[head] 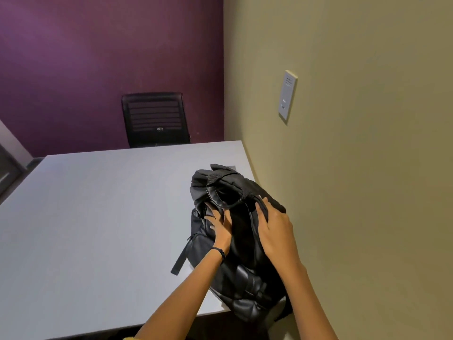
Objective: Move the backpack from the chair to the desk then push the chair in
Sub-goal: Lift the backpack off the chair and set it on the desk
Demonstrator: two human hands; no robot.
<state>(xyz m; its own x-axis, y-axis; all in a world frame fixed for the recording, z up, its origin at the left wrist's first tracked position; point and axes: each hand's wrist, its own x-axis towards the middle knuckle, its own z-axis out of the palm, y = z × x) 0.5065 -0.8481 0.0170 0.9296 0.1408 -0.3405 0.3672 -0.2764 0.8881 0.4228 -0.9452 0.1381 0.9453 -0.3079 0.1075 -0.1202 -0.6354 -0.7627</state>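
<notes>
A black backpack (pixel 242 278) lies on the near right corner of the pale grey desk (pixel 98 217), close to the right wall, with its lower end hanging over the front edge. My left hand (pixel 220 229) lies flat on the pack's left side, fingers spread. My right hand (pixel 274 229) rests on its upper right part, fingers curled over the fabric near the top handle. The chair the pack came from is out of view below the frame.
A black mesh-back chair (pixel 154 119) stands at the far side of the desk against the purple wall. A white wall plate (pixel 288 96) is mounted on the beige wall to the right. A loose strap (pixel 180 261) trails off the pack's left side.
</notes>
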